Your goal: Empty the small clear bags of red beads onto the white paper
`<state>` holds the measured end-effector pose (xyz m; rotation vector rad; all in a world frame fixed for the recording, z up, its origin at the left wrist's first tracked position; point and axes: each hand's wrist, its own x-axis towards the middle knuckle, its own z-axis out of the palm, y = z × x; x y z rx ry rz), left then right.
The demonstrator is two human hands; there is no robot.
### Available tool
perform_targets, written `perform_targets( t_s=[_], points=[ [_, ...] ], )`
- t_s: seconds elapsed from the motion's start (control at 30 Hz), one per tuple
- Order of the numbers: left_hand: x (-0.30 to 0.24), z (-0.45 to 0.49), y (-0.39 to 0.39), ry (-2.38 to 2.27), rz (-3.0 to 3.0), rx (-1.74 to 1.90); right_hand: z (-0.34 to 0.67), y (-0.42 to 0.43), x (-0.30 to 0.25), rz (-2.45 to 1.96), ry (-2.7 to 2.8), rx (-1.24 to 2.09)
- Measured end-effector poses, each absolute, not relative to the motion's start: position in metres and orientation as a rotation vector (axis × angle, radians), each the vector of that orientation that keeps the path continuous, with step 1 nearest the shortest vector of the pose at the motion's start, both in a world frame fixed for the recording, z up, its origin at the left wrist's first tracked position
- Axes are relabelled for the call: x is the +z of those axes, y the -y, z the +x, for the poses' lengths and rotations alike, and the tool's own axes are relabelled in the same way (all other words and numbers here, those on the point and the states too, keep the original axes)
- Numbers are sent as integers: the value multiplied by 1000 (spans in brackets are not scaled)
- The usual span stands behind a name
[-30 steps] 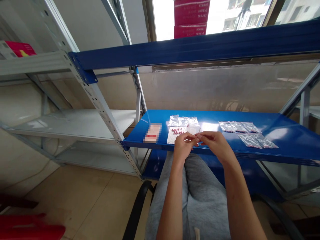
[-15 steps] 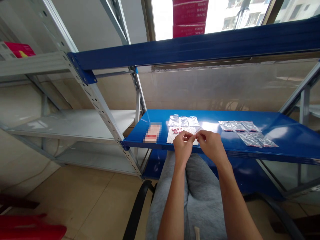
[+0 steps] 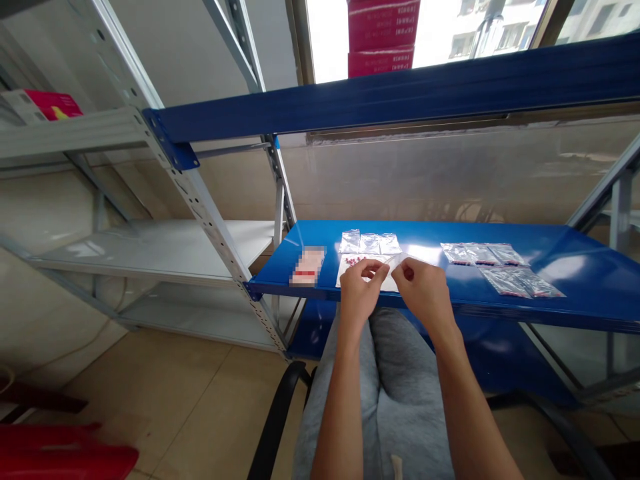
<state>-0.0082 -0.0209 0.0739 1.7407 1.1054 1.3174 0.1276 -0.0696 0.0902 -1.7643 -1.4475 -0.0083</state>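
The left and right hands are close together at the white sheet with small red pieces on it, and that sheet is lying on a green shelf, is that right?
Not quite: the shelf is blue, not green, as the head view shows. The left hand and right hand are close together at the white sheet with small red pieces on it.

Can't really make out the see-through film (image 3: 393, 261) by the fingertips of the left hand (image 3: 358, 290) and right hand (image 3: 425, 287), way too small. Also missing chunks of the white sheet (image 3: 389, 285) and red bits (image 3: 354, 261), blocked by the hands. No hope of identifying the pixelated item (image 3: 307, 265) on the bench (image 3: 600, 267). Can't read the red boxes (image 3: 383, 33), cropped up top. Only getting part of some red thing (image 3: 60, 453), chopped by the left edge.
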Motion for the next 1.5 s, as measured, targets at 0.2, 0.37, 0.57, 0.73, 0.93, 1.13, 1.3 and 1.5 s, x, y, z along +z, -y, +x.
perform_targets(
  t_s=[0.2, 0.37, 0.57, 0.73, 0.93, 1.13, 1.3, 1.5],
  points=[
    [80, -64, -66, -2081, 1756, 1041, 142, 66, 86, -1748, 1420, -35],
    [68, -75, -128, -2204, 1821, 522, 146, 64, 83, -1744, 1414, -30],
    [59, -79, -137, -2199, 1874, 497, 144, 64, 83, -1730, 1421, -16],
    [59, -83, -139, -2158, 1905, 498, 144, 62, 81, -1695, 1427, 33],
    [83, -85, -116, -2104, 1887, 615, 138, 57, 80, -1592, 1435, 242],
    [97, -53, -29, -1007, 1994, 964, 126, 57, 80, -1508, 1500, 327],
    [89, -24, 22, -1008, 1885, 1191, 127, 59, 80, -1500, 1565, 329],
    [102, -23, 43, -877, 1907, 1171, 132, 58, 77, -1508, 1607, 314]
  ],
)
